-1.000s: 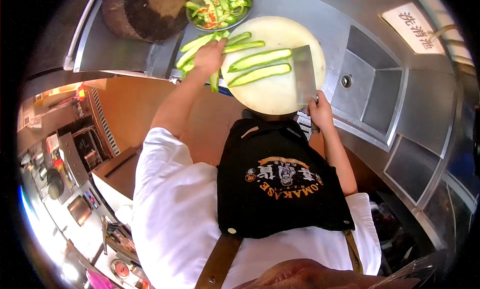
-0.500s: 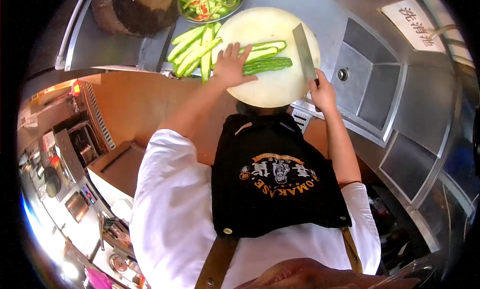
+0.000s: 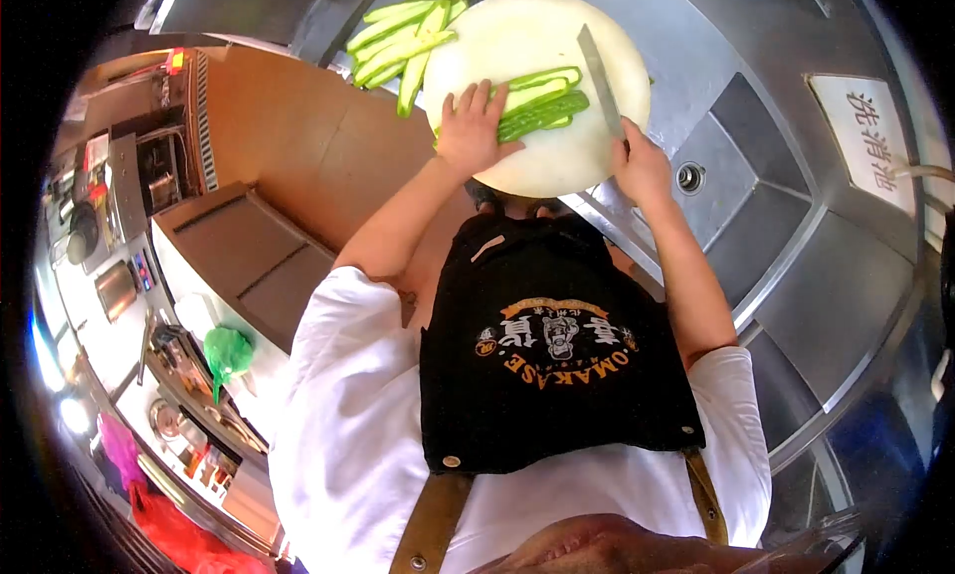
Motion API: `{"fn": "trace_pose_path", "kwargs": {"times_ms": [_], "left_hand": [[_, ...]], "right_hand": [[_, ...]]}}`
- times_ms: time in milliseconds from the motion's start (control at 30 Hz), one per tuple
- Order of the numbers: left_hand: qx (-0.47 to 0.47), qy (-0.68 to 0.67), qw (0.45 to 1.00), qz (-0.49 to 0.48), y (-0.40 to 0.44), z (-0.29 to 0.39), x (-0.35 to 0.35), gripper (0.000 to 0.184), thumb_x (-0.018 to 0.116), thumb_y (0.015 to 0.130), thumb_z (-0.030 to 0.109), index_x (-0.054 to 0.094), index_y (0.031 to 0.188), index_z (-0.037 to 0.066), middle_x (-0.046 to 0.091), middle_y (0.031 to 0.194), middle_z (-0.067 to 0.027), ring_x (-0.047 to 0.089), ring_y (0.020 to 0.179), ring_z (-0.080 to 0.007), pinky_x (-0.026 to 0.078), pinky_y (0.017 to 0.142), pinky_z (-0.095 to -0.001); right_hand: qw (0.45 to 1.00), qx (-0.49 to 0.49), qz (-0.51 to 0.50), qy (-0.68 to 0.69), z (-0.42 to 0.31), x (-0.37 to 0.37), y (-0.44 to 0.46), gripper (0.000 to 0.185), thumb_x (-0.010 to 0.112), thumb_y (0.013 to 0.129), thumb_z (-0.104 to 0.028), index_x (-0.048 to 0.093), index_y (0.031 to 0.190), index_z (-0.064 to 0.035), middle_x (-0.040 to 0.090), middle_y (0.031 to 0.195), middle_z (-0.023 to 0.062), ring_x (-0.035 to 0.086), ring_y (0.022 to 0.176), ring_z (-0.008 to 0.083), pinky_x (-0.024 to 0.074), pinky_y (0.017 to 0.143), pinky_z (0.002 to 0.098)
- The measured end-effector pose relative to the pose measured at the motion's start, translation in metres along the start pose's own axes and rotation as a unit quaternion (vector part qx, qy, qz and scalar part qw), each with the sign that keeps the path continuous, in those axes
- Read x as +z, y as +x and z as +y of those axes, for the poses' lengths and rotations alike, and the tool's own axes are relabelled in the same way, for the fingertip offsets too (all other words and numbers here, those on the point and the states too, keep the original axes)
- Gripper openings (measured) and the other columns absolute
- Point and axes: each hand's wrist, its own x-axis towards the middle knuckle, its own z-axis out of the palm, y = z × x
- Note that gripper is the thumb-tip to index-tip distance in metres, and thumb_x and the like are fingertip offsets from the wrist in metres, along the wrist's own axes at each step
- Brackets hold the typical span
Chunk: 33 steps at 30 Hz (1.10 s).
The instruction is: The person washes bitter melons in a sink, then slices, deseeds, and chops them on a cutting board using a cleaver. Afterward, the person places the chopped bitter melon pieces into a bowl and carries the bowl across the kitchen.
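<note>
L hand [image 3: 473, 131], flat w/ fingers splayed, on long green veg strips [image 3: 544, 114] mid round white chopping board [image 3: 497, 32]; R hand [image 3: 644, 164] grips flat grey metal cleaver [image 3: 599, 82], board's R side. Risk: uncurled fingertips poss. nicked if blade strays; curved strips might roll.

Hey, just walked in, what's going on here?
Someone in a black apron is working at a round cutting board. Their left hand, fingers spread, is over one end of some green vegetable strips. Their right hand grips a cleaver, its blade to the right of those strips. More pale-green strips lie in a pile left of the board.
</note>
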Motion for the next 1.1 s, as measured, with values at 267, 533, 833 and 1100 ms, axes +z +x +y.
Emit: {"fn": "trace_pose_path", "kwargs": {"times_ms": [267, 533, 833, 1100], "left_hand": [[0.037, 0.034, 0.998, 0.045, -0.003, -0.021, 0.011, 0.086, 0.067, 0.082, 0.054, 0.035, 0.149, 0.010, 0.049, 0.138, -0.0129, 0.048, 0.125, -0.0304, 0.042, 0.096, -0.0535], [0.042, 0.006, 0.996, 0.077, 0.034, 0.020, 0.019, 0.084, 0.068, 0.082, 0.055, 0.041, 0.143, 0.004, 0.055, 0.128, -0.0138, 0.055, 0.113, -0.0292, 0.047, 0.090, -0.0496], [0.011, -0.022, 0.999, -0.034, 0.031, 0.015, -0.011, 0.099, 0.068, 0.078, 0.064, 0.032, 0.148, 0.003, 0.046, 0.141, -0.0161, 0.046, 0.130, -0.0318, 0.036, 0.108, -0.0555], [0.022, -0.048, 0.998, -0.030, 0.011, -0.010, -0.009, 0.109, 0.070, 0.075, 0.066, 0.026, 0.152, 0.003, 0.040, 0.147, -0.0189, 0.040, 0.137, -0.0344, 0.029, 0.114, -0.0562]], "right_hand": [[0.998, -0.022, -0.011, 0.062, -0.026, 0.030, -0.018, 0.040, 0.056, 0.093, -0.026, 0.057, 0.132, -0.0156, 0.070, 0.100, 0.0166, 0.067, 0.091, 0.0358, 0.0533, 0.077, 0.0450], [0.999, 0.004, 0.031, -0.009, 0.003, 0.006, 0.000, 0.041, 0.053, 0.092, -0.029, 0.058, 0.131, -0.0174, 0.070, 0.104, 0.0171, 0.068, 0.091, 0.0365, 0.0537, 0.079, 0.0470], [0.992, 0.078, -0.087, -0.046, -0.026, 0.000, 0.005, 0.040, 0.048, 0.096, -0.033, 0.049, 0.132, -0.0134, 0.070, 0.098, 0.0210, 0.067, 0.092, 0.0401, 0.0521, 0.081, 0.0506], [0.998, 0.010, -0.021, -0.052, -0.078, -0.024, -0.009, 0.024, 0.046, 0.096, -0.024, 0.048, 0.110, -0.0045, 0.068, 0.088, 0.0227, 0.065, 0.082, 0.0453, 0.0492, 0.075, 0.0554]]}}
